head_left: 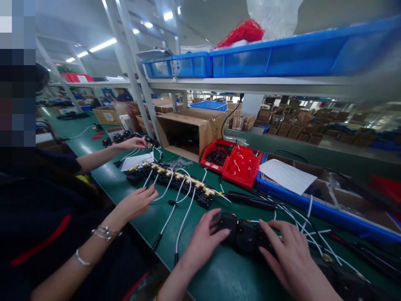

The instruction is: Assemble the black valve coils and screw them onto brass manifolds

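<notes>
A short row of black box-shaped units (245, 235) sits on the green bench in front of me, with bits of brass just visible behind it. My left hand (208, 232) is closed around the row's left end, thumb in front and fingers behind. At the other end, my right hand (286, 246) grips the row from above and partly covers it. Beyond them stands a longer line of similar black units with brass valve bodies (180, 175) and white cables. More black units (338, 271) lie at the lower right, beyond my right hand.
At left, a co-worker's hand (140, 202) works among white cables. Red bins (242, 167) hold small parts behind the line. A blue tray (326, 213) with a paper sheet (288, 175) lies at right. A cardboard box (194, 129) stands under a shelf (266, 82) bearing blue bins.
</notes>
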### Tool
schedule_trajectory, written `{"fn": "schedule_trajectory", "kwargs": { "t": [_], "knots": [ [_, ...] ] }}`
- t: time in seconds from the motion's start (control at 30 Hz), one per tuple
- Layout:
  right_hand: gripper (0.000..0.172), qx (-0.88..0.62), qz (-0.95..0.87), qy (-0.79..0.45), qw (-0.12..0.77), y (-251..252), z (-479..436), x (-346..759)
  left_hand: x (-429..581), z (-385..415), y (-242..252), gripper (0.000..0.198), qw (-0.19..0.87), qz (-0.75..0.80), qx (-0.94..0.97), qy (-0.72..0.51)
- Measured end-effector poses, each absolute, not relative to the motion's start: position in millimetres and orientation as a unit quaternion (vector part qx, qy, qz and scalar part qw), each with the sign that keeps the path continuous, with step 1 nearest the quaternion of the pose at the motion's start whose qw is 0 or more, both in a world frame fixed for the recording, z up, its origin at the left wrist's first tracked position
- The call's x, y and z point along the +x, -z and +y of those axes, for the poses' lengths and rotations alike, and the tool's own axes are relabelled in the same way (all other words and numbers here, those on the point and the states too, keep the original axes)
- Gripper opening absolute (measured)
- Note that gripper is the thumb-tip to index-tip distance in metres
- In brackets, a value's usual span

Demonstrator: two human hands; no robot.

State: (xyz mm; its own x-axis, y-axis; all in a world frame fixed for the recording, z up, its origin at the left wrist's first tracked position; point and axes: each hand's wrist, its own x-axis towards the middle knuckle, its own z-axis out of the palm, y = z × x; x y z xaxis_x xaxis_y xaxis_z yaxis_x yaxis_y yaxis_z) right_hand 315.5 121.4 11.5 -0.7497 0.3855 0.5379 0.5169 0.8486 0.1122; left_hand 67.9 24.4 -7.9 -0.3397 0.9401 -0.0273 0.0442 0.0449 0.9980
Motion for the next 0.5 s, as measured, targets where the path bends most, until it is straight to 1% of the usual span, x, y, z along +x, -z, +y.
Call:
{"fn": "schedule_trajectory", "kwargs": {
  "t": [0.1, 0.17, 0.33, 0.5],
  "knots": [
    [0.043, -0.196, -0.932, 0.168, 0.252, -14, 98, 301, 69, 25, 11, 0.043, 0.405, 0.604, 0.365, -0.582],
    [0.042, -0.188, -0.932, 0.183, 0.252, -10, 89, 292, 69, 28, 12, 0.036, 0.4, 0.604, 0.364, -0.585],
    [0.042, -0.189, -0.92, 0.223, 0.261, 2, 91, 284, 68, 35, 10, 0.033, 0.389, 0.602, 0.366, -0.594],
    [0.038, -0.175, -0.902, 0.253, 0.302, 5, 93, 278, 65, 39, 8, 0.029, 0.39, 0.595, 0.376, -0.594]
  ]
}}
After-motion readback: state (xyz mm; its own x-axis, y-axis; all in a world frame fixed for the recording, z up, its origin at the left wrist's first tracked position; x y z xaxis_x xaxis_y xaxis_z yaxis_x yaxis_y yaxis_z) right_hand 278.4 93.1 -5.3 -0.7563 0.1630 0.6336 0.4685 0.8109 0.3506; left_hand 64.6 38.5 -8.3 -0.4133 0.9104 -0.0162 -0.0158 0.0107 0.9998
